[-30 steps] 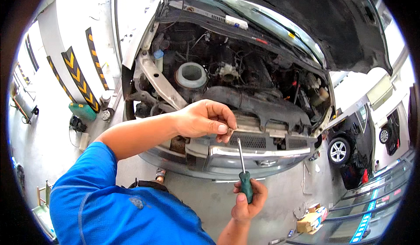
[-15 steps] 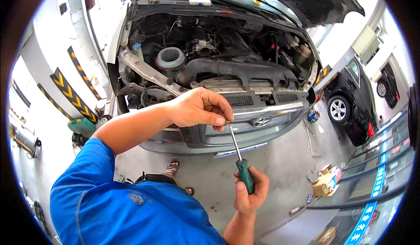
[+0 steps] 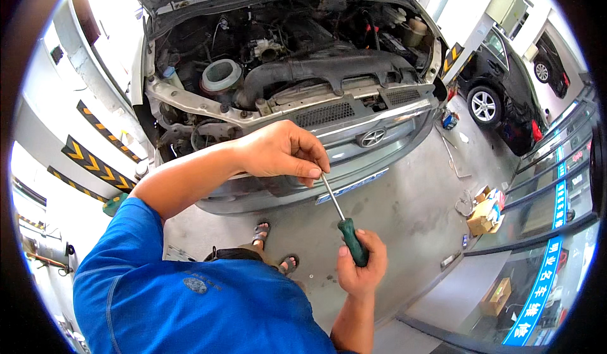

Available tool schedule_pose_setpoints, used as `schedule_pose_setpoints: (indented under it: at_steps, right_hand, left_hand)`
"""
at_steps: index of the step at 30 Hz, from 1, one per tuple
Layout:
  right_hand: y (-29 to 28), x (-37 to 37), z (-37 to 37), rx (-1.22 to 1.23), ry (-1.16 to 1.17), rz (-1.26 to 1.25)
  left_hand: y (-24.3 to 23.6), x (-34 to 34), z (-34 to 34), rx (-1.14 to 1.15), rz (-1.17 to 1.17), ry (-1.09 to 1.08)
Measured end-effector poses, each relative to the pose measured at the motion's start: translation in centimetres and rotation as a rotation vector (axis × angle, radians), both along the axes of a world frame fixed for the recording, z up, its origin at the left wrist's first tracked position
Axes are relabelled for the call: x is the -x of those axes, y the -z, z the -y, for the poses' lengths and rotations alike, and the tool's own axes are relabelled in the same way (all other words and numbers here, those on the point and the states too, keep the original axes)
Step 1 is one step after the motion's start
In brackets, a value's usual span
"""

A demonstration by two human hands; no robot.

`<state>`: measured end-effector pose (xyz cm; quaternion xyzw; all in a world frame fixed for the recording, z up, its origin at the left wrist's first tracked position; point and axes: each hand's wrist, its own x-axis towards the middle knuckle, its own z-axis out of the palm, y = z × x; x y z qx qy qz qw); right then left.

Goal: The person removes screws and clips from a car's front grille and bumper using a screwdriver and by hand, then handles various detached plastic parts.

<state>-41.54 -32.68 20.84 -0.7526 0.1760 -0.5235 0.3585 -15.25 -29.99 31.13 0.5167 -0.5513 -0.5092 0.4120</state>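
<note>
A screwdriver (image 3: 355, 242) with a dark green handle and a thin metal shaft slants in front of my body, its tip up and to the left. My right hand (image 3: 363, 267) is closed around the handle. At the tip, my left hand (image 3: 286, 153) is closed in a pinch, thumb against fingers. Whatever small piece sits between those fingertips, if any, is too small to make out. Beyond both hands stands a grey car (image 3: 354, 158) with its hood up and engine bay exposed.
A black car (image 3: 499, 91) is parked at the right. Near the glass front lies a cardboard box (image 3: 485, 216) with odds and ends. A metal rod (image 3: 453, 158) rests on the floor. Striped guards (image 3: 95, 164) line the left wall.
The view has shifted, so the grey car sits further left and higher. Both hands keep their hold, and the screwdriver leans a little more to the left.
</note>
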Motion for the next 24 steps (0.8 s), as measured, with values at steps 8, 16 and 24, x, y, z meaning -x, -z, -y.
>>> schedule_pose_setpoints:
  at_steps: [8,16,24]
  right_hand:
    - [8.0,-0.9,-2.5,-0.955,-0.338,0.21]
    - [12.9,-2.9,-5.0,-1.239,-0.527,0.459]
    - [13.5,-4.1,-6.8,-1.283,-0.673,0.306]
  left_hand:
    - [6.8,-0.8,-1.7,-0.239,-0.101,-0.036]
    - [15.8,2.2,-6.4,-0.248,-0.405,-0.19]
    - [17.3,3.8,-9.9,-0.279,-0.257,-0.338]
